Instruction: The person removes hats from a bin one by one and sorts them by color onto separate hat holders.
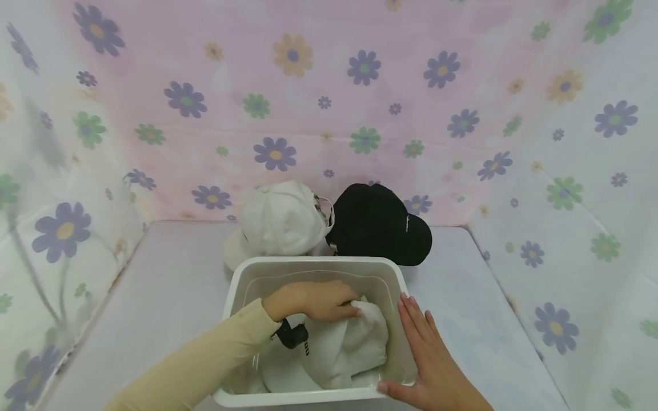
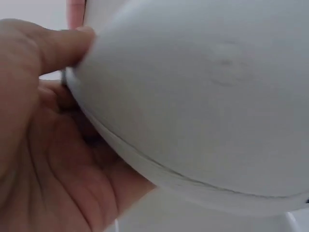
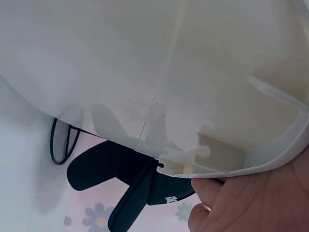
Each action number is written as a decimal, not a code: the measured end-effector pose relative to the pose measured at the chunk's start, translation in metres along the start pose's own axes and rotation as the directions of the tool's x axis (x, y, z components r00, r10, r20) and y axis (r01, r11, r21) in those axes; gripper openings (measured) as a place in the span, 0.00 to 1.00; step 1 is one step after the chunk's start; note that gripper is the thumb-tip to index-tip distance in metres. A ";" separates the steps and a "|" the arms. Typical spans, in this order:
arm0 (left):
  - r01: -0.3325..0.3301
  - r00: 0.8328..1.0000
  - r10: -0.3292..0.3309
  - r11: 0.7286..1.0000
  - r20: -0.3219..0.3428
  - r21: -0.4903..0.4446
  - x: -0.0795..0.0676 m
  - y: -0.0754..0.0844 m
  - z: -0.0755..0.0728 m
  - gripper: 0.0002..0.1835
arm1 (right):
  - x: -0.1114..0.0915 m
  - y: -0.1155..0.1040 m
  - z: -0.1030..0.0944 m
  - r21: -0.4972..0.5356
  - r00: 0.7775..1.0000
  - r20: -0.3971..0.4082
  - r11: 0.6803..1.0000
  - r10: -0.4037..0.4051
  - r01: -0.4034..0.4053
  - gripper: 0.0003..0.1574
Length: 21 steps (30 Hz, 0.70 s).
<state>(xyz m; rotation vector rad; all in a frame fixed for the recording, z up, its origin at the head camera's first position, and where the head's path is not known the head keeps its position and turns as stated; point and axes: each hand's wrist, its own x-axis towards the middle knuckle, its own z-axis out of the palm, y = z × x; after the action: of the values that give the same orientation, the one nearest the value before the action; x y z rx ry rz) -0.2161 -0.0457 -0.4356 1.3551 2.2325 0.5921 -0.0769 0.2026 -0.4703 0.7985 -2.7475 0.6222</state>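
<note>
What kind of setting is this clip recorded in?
Probably a makeshift recording booth, not a lived-in room: flower-print sheets hang on three sides of a plain table, which bears only a white bin and two caps, one white, one black.

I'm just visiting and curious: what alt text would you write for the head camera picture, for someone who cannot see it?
A person's left hand grips a white cap inside a white plastic bin, while the right hand rests flat against the bin's right wall. Behind the bin, a second white cap and a black cap sit on the table before flowered cloth.
</note>
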 end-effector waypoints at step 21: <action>0.123 0.986 -0.144 0.967 0.079 0.225 -0.002 0.017 0.015 0.11 | 0.001 0.001 0.003 0.026 1.000 -0.016 1.000 -0.001 0.001 0.78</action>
<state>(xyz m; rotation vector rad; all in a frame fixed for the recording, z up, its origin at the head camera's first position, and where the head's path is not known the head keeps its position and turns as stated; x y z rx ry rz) -0.1946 -0.0389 -0.4376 1.2925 2.3426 0.2337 -0.0783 0.2018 -0.4735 0.7972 -2.7296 0.6622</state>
